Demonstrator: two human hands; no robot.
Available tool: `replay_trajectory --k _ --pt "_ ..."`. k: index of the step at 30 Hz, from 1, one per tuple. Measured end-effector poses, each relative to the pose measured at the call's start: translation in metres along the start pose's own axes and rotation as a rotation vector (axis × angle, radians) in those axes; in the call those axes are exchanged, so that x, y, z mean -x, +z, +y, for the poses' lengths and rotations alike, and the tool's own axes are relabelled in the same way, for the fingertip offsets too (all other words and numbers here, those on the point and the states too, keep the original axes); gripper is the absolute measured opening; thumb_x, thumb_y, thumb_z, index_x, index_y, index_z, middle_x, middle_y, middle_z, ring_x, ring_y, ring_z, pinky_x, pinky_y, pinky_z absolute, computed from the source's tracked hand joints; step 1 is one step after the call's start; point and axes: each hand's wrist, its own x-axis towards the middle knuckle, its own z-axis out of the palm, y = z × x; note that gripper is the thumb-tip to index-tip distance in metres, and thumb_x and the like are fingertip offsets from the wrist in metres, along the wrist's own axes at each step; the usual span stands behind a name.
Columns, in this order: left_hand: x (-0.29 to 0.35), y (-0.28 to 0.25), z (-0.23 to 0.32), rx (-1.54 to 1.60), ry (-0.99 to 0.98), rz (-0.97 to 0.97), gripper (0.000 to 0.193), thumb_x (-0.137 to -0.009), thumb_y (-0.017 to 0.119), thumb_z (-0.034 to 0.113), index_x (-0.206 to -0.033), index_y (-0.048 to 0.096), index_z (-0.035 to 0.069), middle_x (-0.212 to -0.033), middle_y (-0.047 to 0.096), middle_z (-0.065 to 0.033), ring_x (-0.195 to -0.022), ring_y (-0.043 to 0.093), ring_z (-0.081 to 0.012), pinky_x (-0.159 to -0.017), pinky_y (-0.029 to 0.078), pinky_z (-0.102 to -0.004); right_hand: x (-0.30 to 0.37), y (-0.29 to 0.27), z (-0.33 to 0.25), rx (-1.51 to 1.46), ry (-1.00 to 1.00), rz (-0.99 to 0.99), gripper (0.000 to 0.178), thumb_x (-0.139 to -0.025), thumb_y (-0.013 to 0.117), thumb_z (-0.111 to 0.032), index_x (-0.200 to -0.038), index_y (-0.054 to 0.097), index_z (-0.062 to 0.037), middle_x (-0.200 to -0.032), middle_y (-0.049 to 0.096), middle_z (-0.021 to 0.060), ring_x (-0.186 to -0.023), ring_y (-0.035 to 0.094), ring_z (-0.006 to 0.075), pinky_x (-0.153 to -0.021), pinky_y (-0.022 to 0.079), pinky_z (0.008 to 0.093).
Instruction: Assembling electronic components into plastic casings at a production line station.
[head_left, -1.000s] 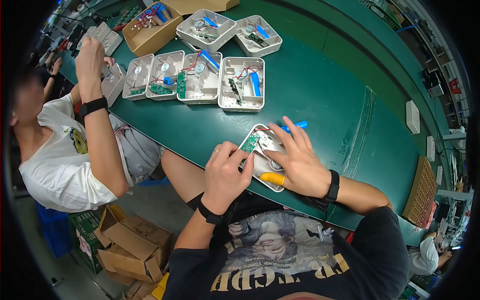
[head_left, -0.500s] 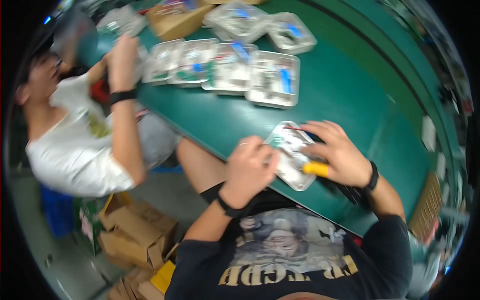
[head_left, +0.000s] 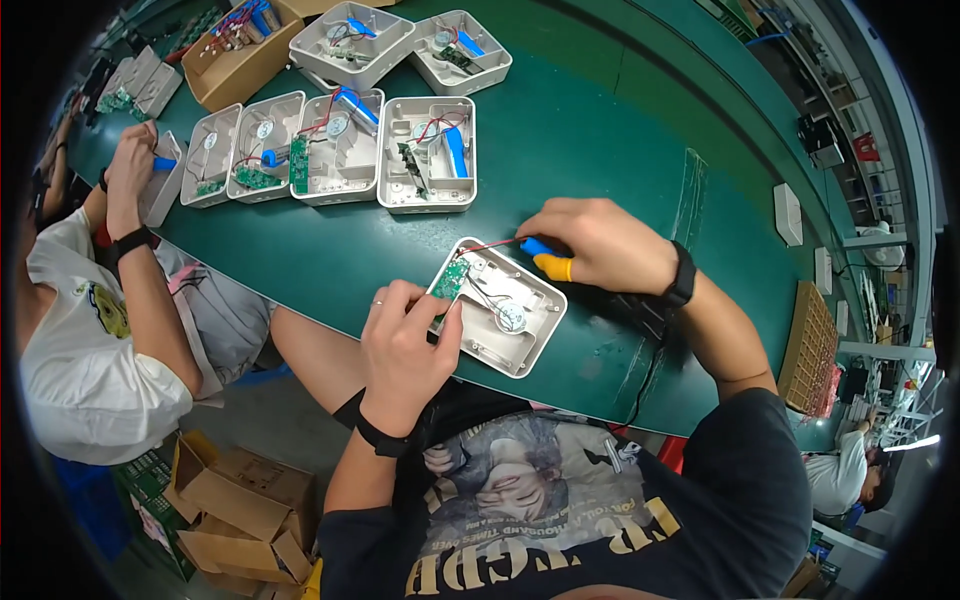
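Observation:
A white plastic housing lies face up on the green table in front of me. Inside it are a green circuit board at the left end and a round silver disc with thin wires. With thumb and bent fingers, my left hand grips the housing's left edge beside the board. My right hand, wearing a yellow finger cot, pinches a blue cylindrical battery just above the housing's far right corner. A red wire runs from the battery to the board.
Several similar housings with boards and blue batteries stand beyond, two of them at the back. A cardboard box holds more batteries. At left, a co-worker handles another housing. A black object and cable lie beside my right forearm.
My right hand has lifted from over the housing to its far right side, now showing the blue battery. My left hand has shifted to the housing's left edge. The view has turned rightward.

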Motion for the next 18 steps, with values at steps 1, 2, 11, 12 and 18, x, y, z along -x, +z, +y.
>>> replay_trajectory --k 1,2,11,12,18 --pt "0.002 -0.001 0.0 -0.001 -0.009 0.005 0.01 -0.084 0.083 0.008 -0.085 0.073 0.005 -0.09 0.06 -0.0083 -0.081 0.062 -0.0301 -0.071 0.052 -0.0419 -0.001 -0.004 -0.007 0.0 -0.006 -0.008 0.034 -0.091 0.077 -0.009 -0.124 0.074 -0.0032 -0.109 0.07 0.0134 -0.097 0.07 0.0325 -0.084 0.058 0.043" --pt "0.003 -0.002 0.0 -0.006 -0.014 0.004 0.01 -0.084 0.083 0.008 -0.085 0.073 0.005 -0.09 0.06 -0.0083 -0.081 0.062 -0.03 -0.071 0.052 -0.042 -0.002 -0.008 -0.017 -0.076 0.01 -0.02 0.034 -0.091 0.077 -0.009 -0.123 0.074 -0.0028 -0.108 0.069 0.0131 -0.096 0.07 0.032 -0.082 0.058 0.0426" --pt "0.003 -0.002 -0.003 0.004 -0.008 0.003 0.011 -0.084 0.083 0.008 -0.085 0.073 0.004 -0.091 0.059 -0.0086 -0.082 0.062 -0.03 -0.071 0.052 -0.0423 -0.005 0.034 -0.041 0.229 -0.179 0.171 0.034 -0.09 0.078 -0.01 -0.124 0.076 -0.003 -0.108 0.065 0.0114 -0.095 0.066 0.0296 -0.081 0.056 0.041" --pt "0.004 -0.002 -0.003 0.006 -0.006 0.001 0.011 -0.084 0.083 0.008 -0.085 0.073 0.004 -0.091 0.059 -0.0086 -0.082 0.062 -0.0301 -0.071 0.053 -0.0423 -0.006 0.035 -0.042 0.33 -0.18 0.178 0.034 -0.09 0.078 -0.01 -0.124 0.076 -0.0033 -0.108 0.065 0.0113 -0.096 0.066 0.0295 -0.082 0.056 0.041" --pt "0.004 -0.003 -0.003 0.033 -0.039 0.026 0.009 -0.083 0.083 0.005 -0.085 0.074 0.003 -0.088 0.062 -0.009 -0.081 0.064 -0.0294 -0.071 0.052 -0.0411 0.003 0.048 -0.031 0.216 -0.18 0.283 0.035 -0.093 0.077 -0.012 -0.128 0.076 -0.006 -0.111 0.065 0.0106 -0.097 0.065 0.03 -0.082 0.055 0.0417"
